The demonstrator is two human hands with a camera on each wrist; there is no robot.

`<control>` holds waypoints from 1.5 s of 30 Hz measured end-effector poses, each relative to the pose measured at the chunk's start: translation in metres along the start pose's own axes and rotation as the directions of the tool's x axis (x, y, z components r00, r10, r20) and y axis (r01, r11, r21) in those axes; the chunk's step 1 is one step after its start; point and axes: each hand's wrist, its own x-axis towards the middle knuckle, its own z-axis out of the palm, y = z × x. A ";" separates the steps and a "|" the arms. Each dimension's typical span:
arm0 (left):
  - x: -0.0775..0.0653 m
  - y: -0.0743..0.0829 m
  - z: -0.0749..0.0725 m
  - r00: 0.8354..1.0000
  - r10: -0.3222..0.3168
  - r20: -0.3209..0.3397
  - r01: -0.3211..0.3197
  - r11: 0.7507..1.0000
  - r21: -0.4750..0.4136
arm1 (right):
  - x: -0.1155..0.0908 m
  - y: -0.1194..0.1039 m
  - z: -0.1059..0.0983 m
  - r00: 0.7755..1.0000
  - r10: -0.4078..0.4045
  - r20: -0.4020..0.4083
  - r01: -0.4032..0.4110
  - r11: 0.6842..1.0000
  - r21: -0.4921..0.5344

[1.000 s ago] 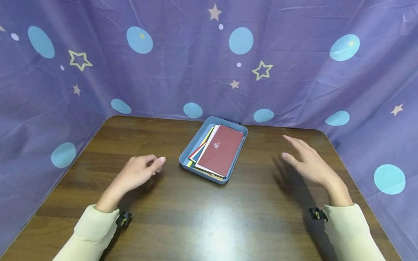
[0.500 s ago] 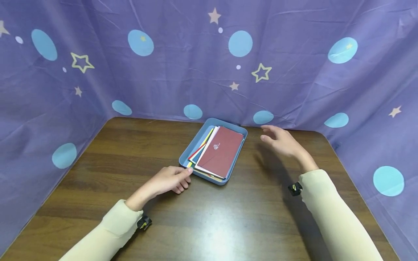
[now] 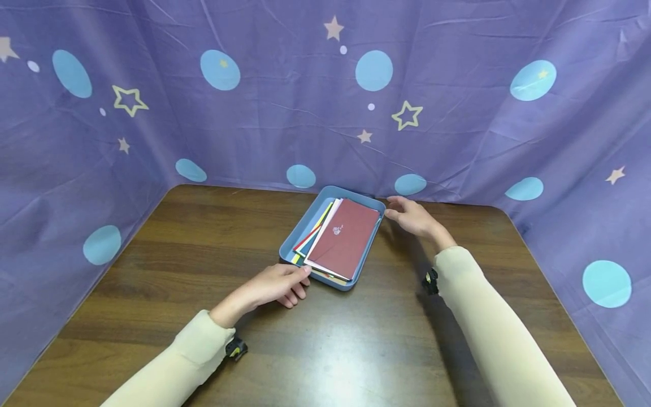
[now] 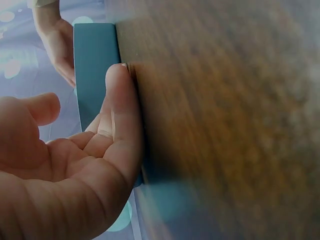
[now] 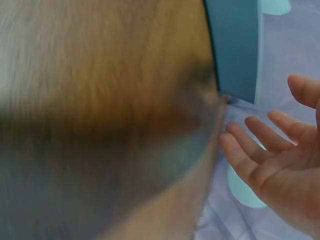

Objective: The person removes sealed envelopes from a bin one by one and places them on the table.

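A shallow blue tray sits on the table near its back edge, slightly turned. On top of its contents lies a dark red envelope with a small pale emblem. Beneath its left side show the edges of white, yellow, red and blue papers. My left hand is at the tray's near left corner, thumb apart from the fingers; the left wrist view shows its fingertips low along the tray wall. My right hand is beside the far right corner, its fingers loosely spread in the right wrist view.
The brown wooden table has rounded back corners. A purple curtain with stars and blue dots hangs behind it and along both sides. Black wrist cameras are strapped at both sleeves.
Both hands have moved inward to the tray, the left one rightward to its near corner, the right one leftward to its far right corner. The tray and envelopes have stayed put.
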 end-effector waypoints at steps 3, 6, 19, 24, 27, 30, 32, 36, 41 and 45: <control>0.001 0.000 0.000 1.000 -0.006 0.009 0.006 1.000 -0.015 | 0.007 0.001 0.010 1.000 0.025 0.008 -0.025 0.999 0.023; 0.002 -0.001 0.001 1.000 -0.013 0.015 0.013 0.999 -0.030 | 0.014 0.002 0.019 0.999 0.042 -0.005 -0.041 0.999 0.020; 0.006 -0.001 0.001 1.000 -0.005 0.016 0.006 0.999 -0.045 | 0.015 -0.001 0.024 0.994 0.095 -0.051 -0.092 0.995 0.048; 0.010 0.001 -0.003 1.000 -0.007 0.012 0.008 0.999 -0.034 | 0.004 0.004 0.015 0.994 0.100 -0.053 -0.097 0.994 0.057; 0.014 0.002 -0.007 1.000 -0.016 0.013 0.017 1.000 -0.026 | -0.003 0.008 0.010 0.994 0.098 -0.046 -0.095 0.992 0.078; 0.018 0.004 -0.011 1.000 -0.017 0.026 0.018 1.000 -0.011 | -0.011 0.012 0.005 0.995 0.098 -0.032 -0.094 0.990 0.103; 0.021 0.006 -0.014 0.999 -0.020 0.037 0.020 1.000 -0.002 | -0.016 0.014 0.002 0.995 0.097 -0.024 -0.094 0.990 0.106; 0.027 0.008 -0.019 0.999 -0.018 0.051 0.018 1.000 0.013 | -0.027 0.018 -0.004 0.995 0.092 -0.025 -0.091 0.995 0.042; 0.034 0.010 -0.023 0.999 -0.017 0.034 0.016 1.000 0.027 | -0.040 0.019 -0.006 0.997 0.064 -0.044 -0.066 0.996 -0.063; 0.038 0.012 -0.025 1.000 -0.015 0.002 0.015 0.998 0.059 | -0.048 0.020 -0.003 0.997 0.055 -0.060 -0.061 0.994 -0.094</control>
